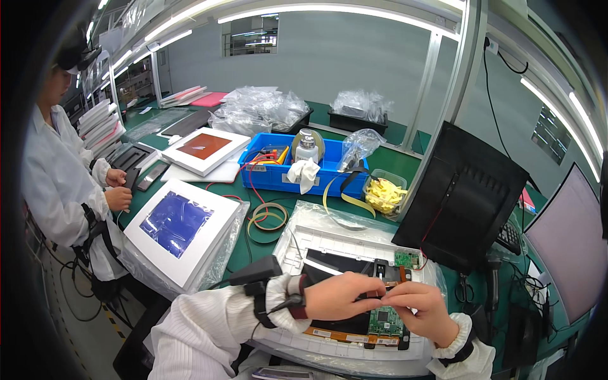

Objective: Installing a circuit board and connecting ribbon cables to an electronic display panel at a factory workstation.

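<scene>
Just beneath the fingers (pixel 360 307), circuit board (pixel 385 323)

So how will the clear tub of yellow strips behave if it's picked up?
The clear tub probably feels light, since its load looks like small, thin yellow strips. It appears to be see-through plastic, so it may flex if squeezed. The strips lie loosely heaped, so some could spill if it tips.

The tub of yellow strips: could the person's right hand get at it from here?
Probably yes: the right hand could stretch over the white casing to the tub, which looks open on top, though the black panel stands close by.
</scene>
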The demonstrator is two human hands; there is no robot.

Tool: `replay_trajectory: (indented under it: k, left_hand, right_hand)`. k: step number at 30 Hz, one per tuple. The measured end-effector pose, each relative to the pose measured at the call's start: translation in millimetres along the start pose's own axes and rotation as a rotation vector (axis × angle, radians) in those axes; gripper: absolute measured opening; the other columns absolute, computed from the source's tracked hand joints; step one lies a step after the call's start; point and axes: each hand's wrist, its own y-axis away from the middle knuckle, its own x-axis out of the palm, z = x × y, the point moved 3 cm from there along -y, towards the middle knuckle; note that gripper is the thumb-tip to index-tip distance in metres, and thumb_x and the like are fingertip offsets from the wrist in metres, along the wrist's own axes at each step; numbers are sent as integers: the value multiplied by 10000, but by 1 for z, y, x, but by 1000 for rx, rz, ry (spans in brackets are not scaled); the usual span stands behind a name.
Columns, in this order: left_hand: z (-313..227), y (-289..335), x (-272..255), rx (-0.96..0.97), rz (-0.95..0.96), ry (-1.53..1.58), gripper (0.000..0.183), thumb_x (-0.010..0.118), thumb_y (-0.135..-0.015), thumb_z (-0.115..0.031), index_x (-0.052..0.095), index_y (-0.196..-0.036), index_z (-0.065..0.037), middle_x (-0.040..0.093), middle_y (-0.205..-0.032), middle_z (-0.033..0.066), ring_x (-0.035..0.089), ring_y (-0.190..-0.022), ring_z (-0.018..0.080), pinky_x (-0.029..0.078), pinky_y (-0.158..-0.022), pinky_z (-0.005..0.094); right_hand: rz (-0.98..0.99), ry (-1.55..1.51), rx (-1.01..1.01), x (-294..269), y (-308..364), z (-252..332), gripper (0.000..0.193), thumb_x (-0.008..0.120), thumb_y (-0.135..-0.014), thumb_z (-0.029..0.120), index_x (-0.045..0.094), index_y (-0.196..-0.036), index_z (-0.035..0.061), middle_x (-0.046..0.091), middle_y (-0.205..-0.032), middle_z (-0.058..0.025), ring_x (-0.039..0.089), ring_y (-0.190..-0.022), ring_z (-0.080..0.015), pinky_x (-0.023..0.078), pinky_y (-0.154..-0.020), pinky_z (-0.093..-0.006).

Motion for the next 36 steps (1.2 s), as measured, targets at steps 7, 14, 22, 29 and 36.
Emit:
replay_trajectory:
  k: [7, 14, 22, 29, 36]
  left_hand:
    - [16, -15, 15, -60, 24, 198, 128, 551, -806, -86, 524, -889, 8, 554, -700, 99, 521, -606, 156, 417, -564, 260]
    - [20, -14, 15, -45, -51, 149, 80, 538, -817, -67, 533, -859, 1, 525, -625, 49, 500, -552, 106, 409, -527, 238]
    - [22, -10, 15, -82, -20, 66, 82, 528, -807, -71, 545, -837, 3, 535, -633, 99, 507, -518, 189, 405, -516, 272]
    - [23, -10, 19, -104, -7, -15, 108, 545, -768, -136, 574, -816, -43, 545, -607, 128, 546, -556, 302, 418, -504, 351]
    - [23, -8, 23, -113, 22, -79, 94, 546, -766, -138, 575, -807, -58, 538, -579, 120, 541, -527, 290, 410, -486, 348]
  right_hand:
    - [-140, 59, -4, -3, 18, -14, 261, 557, -636, -134, 634, -836, 14, 617, -828, -104, 609, -734, -218, 485, -624, -261]
    - [-215, 67, 100, -7, 28, -23, 201, 596, -644, -116, 639, -792, 13, 631, -787, -105, 619, -713, -199, 488, -623, -258]
    - [-249, -233, 399, -3, 34, -43, 115, 554, -796, 39, 602, -877, -26, 592, -801, -92, 572, -721, -156, 445, -631, -247]
    - [-81, -376, 556, 10, 38, -48, 137, 558, -816, 103, 603, -838, -25, 584, -720, -67, 542, -646, -135, 422, -577, -233]
    - [-65, -166, 479, 14, 35, -43, 105, 640, -732, 73, 614, -797, -5, 582, -672, -69, 535, -586, -145, 417, -523, -243]
